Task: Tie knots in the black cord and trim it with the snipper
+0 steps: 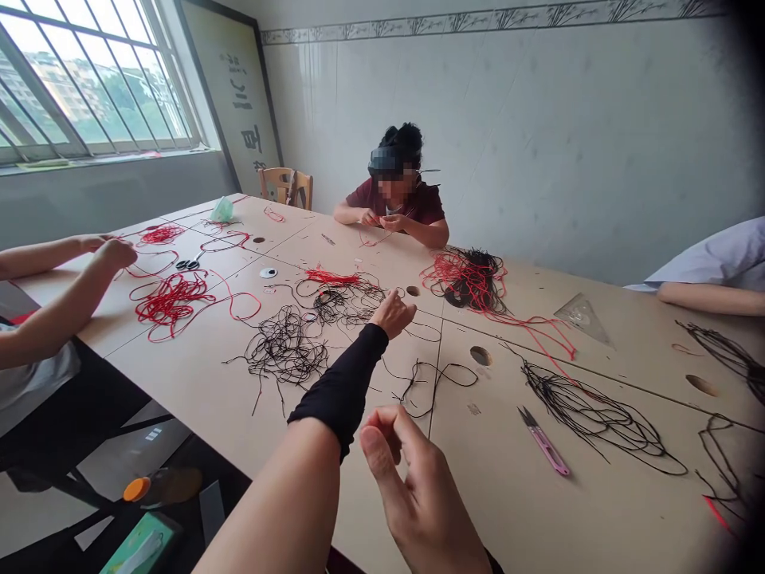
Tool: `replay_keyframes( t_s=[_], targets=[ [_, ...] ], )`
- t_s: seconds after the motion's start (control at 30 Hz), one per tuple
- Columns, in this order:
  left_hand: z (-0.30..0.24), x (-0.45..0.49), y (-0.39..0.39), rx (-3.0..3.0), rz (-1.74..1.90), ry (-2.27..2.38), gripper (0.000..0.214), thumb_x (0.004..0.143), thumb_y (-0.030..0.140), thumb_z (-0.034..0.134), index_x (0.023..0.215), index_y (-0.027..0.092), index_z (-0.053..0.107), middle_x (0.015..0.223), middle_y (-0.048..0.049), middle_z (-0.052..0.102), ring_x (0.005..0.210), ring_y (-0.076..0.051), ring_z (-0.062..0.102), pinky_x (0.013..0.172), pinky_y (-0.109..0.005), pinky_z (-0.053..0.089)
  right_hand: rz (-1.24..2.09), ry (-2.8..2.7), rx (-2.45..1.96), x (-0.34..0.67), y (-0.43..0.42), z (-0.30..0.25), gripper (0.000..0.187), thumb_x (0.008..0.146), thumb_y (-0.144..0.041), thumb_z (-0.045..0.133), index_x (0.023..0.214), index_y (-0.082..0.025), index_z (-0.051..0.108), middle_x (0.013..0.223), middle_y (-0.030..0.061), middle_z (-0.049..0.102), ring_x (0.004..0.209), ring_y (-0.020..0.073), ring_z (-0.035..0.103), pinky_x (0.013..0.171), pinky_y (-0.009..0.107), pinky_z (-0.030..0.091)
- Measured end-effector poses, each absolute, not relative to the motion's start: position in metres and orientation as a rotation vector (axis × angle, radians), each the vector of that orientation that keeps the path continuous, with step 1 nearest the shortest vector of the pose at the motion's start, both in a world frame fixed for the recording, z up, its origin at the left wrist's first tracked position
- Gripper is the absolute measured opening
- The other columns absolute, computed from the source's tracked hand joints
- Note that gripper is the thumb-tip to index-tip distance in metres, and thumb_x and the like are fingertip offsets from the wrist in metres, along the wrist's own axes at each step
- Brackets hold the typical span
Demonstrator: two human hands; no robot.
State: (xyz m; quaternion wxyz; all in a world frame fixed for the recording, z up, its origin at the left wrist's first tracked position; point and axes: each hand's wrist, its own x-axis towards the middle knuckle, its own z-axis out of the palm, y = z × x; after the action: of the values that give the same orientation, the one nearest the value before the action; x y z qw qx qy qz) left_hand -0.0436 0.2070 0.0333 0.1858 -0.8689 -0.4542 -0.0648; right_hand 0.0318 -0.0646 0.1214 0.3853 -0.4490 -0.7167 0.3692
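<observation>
My left hand (pixel 394 315), at the end of a black-sleeved forearm, reaches over the table beside tangled dark cords (pixel 352 307). Its thumb and index finger look apart, and I see nothing held; the other fingers are partly hidden. Nearer to me, my right hand (pixel 418 486) hovers above the table edge, fingers loosely curled, with a gap to the thumb and nothing visible in it. A loose dark cord (pixel 439 375) lies just beyond it. Left of my forearm spreads a larger heap of dark cords (pixel 287 347). Behind that heap is a red cord bundle (pixel 331 277).
Pink-handled thread snips (pixel 547 446) lie right, by a dark cord bundle (pixel 603 414). Farther back are a red-and-black cord pile (pixel 469 279) and a clear set square (pixel 582 315). Black-handled scissors (pixel 188 263) and red cords (pixel 170 303) lie left. Co-workers sit around the table.
</observation>
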Motion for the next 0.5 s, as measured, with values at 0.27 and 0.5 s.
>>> replay_keyframes(
  t_s=[0.27, 0.5],
  targets=[
    [0.032, -0.038, 0.204, -2.564, -0.431, -1.475, 0.019, 0.076, -0.002, 0.054, 0.085, 0.014, 0.059, 0.076, -0.0125, 0.068, 0.085, -0.028, 0.063, 0.098, -0.043, 0.023, 1.040, -1.800, -1.129, 0.030, -0.064, 0.133, 0.025, 0.097, -0.039, 0.043, 0.082, -0.022, 0.053, 0.071, 0.0008, 0.055, 0.063, 0.0144, 0.051, 0.049, 0.023, 0.038],
    [0.036, -0.047, 0.210, -2.372, -1.100, -2.062, 0.023, 0.076, 0.009, 0.054, 0.096, 0.017, 0.059, 0.079, -0.0116, 0.068, 0.092, -0.030, 0.063, 0.100, -0.047, 0.025, 1.035, -1.833, -1.157, 0.033, -0.069, 0.105, 0.022, 0.096, -0.037, 0.046, 0.088, -0.021, 0.058, 0.078, 0.0019, 0.062, 0.070, 0.0150, 0.058, 0.066, 0.025, 0.048]
  ],
)
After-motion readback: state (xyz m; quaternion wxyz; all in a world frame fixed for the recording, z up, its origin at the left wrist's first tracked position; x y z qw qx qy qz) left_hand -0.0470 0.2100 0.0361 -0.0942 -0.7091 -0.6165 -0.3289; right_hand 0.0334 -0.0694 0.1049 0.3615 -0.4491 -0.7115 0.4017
